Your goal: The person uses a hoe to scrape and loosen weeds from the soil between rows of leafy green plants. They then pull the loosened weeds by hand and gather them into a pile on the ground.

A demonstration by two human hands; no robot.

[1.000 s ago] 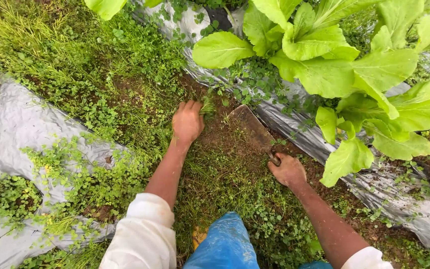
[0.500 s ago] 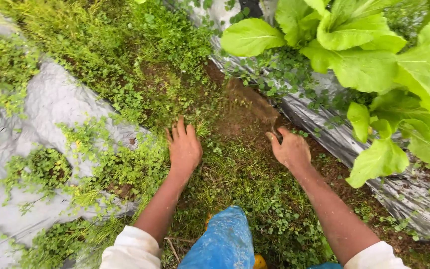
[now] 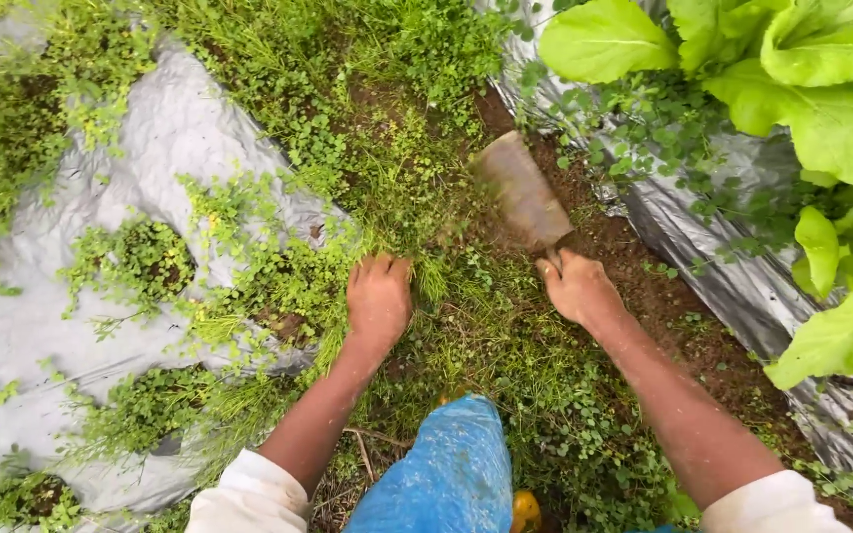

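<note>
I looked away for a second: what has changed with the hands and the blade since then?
The left hand let go of the weed tuft by the bare soil and now grips grass nearer the person. The right hand kept its hold and lifted the flat blade off the soil. Silver sheeting unchanged.

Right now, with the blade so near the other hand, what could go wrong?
1. The left hand grips weeds close to the raised blade held by the right hand; a stroke may hit its fingers.
2. The blade could tear the silver plastic sheet or cut the leafy plants beside it.
</note>
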